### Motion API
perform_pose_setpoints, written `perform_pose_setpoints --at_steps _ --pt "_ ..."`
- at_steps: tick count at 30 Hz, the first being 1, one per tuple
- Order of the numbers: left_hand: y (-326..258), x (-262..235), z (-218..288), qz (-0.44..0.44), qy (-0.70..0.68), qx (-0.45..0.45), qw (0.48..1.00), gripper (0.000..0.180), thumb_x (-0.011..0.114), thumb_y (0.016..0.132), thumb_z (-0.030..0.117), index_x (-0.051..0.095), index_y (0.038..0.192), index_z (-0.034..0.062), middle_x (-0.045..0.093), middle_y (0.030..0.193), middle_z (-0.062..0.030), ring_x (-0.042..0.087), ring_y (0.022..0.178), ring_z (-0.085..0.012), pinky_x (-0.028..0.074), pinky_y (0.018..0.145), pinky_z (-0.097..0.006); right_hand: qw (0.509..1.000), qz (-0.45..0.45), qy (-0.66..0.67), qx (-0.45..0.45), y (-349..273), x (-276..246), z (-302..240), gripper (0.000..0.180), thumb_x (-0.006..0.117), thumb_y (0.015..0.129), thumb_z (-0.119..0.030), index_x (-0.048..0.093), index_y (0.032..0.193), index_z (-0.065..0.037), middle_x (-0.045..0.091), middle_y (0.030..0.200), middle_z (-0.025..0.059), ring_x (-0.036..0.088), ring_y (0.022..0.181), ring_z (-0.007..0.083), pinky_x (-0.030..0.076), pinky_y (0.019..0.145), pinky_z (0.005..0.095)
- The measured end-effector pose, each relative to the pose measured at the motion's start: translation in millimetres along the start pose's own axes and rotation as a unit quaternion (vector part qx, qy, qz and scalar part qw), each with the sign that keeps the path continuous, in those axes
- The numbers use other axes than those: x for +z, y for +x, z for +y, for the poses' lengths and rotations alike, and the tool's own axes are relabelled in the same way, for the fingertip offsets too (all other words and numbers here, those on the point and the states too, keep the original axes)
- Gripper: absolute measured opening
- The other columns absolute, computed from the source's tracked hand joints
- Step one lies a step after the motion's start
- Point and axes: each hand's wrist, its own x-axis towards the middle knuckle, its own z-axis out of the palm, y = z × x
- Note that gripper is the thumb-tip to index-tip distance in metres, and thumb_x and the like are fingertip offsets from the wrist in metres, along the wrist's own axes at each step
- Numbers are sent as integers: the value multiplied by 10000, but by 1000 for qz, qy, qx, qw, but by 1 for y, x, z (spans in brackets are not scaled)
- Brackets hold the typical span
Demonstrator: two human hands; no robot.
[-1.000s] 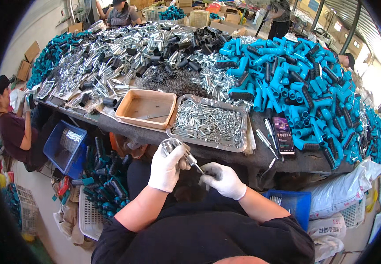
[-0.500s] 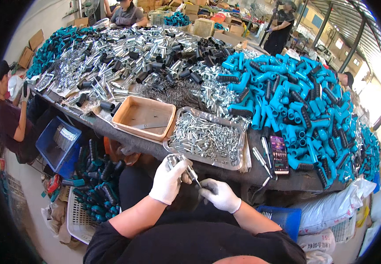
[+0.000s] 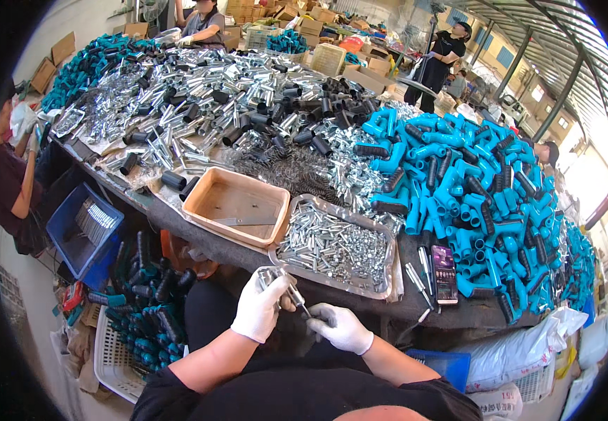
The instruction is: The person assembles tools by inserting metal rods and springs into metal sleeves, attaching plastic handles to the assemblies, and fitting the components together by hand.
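In white gloves, both my hands meet in front of the table edge. My left hand (image 3: 256, 310) is closed round shiny metal cylinders (image 3: 294, 294), one pointing down to the right. A thin dark rod sticks out of its lower end, and my right hand (image 3: 342, 328) pinches at that tip with thumb and fingers. How the parts join inside the left hand is hidden. Just beyond my hands lies a shallow clear tray (image 3: 391, 261) heaped with small silver pins and fittings. Left of it stands a beige plastic tray (image 3: 230, 196) with a flat metal strip in it.
Teal pistol-shaped housings (image 3: 451, 182) pile up at the right, metal tubes (image 3: 206, 91) across the far table. A phone (image 3: 444, 274) and slim metal tools (image 3: 416, 281) lie near the edge. Below left are a blue crate (image 3: 65, 224) and a white basket (image 3: 111, 358). Other people stand around.
The head view has shifted slightly, so the table appears lower. My hands keep the same grip on the metal cylinders and rod. The person at the far right back has changed pose.
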Motion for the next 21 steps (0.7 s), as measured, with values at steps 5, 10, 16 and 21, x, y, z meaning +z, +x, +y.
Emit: perform_pose_setpoints --at_steps 5,10,16,21 --pt "-2 -8 1 11 -16 4 1000 154 548 921 152 548 919 -2 591 714 -86 565 561 -146 477 532 -271 1000 -12 -15 0 5 4 -1 227 552 947 -159 581 1088 18 638 826 53 580 703 99 487 648 255" --pt "-2 -11 5 -4 -8 -4 1000 150 564 904 141 565 903 -9 589 683 -82 559 549 -144 471 524 -271 999 -26 -33 3 8 4 -12 230 546 948 -159 582 1093 15 642 823 56 590 709 103 490 651 259" --pt "-1 -12 5 -2 -2 -7 1000 144 573 895 137 575 900 -7 596 683 -81 560 548 -138 475 526 -272 998 -33 -61 3 6 4 -14 233 551 943 -161 586 1098 10 647 844 63 592 724 107 490 660 262" --pt "-6 -11 5 -4 5 -8 1000 130 567 897 125 578 901 -5 600 687 -78 566 553 -131 480 530 -267 998 -36 -56 -8 3 5 -9 234 553 940 -165 589 1091 11 653 839 64 597 720 115 491 660 268"
